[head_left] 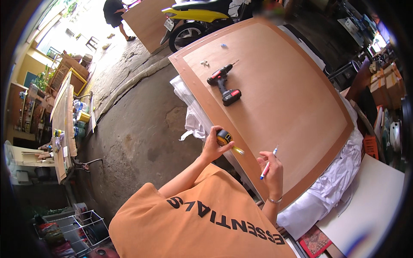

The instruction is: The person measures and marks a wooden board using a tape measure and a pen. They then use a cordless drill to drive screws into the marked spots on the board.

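Observation:
Over the near left edge of a large wooden panel (297, 99), my left hand (214, 145) is closed round a black and yellow tape measure (223, 137). A short end of yellow blade (237, 149) sticks out of its case toward the right. My right hand (272, 171) grips a white, pink and blue pen (267, 165), held slantwise above the panel's darker border. Farther up the panel lies a black and red cordless drill (224, 84), its bit pointing to the far right. Small metal pieces (205, 63) and a tiny blue item (223, 45) lie beyond it.
Crumpled white wrapping (327, 189) hangs beneath the panel's edges. A yellow motorbike (198, 16) stands behind it, beside a leaning board (148, 25) and another person (114, 15). Cluttered shelving (66, 124) lines the left; cardboard boxes (387, 86) and a white sheet (365, 206) are at right.

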`<act>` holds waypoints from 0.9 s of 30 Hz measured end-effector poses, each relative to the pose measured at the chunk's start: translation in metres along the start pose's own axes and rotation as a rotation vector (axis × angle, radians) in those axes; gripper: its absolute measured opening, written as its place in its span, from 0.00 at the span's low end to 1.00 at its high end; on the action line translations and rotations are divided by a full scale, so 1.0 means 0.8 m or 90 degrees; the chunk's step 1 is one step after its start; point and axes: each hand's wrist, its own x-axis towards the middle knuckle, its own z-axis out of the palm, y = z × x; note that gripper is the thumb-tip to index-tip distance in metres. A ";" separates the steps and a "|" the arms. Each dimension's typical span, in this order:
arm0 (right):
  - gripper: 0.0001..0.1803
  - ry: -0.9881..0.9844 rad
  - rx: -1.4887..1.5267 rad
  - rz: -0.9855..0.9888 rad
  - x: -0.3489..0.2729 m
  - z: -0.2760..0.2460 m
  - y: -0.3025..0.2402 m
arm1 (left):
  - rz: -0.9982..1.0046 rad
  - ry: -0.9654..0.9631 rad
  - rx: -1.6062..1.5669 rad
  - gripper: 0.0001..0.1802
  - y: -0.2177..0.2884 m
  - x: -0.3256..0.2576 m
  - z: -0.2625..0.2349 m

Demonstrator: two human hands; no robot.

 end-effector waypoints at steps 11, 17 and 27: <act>0.37 0.228 -0.008 0.198 0.112 0.058 0.004 | 0.170 -0.275 0.444 0.35 -0.048 0.399 0.034; 0.37 0.295 -0.045 0.324 0.150 0.125 -0.042 | 0.364 -0.598 0.570 0.36 -0.126 0.498 0.110; 0.27 0.432 -0.134 0.426 0.148 0.169 -0.064 | 0.305 -0.091 0.605 0.19 -0.190 0.726 -0.006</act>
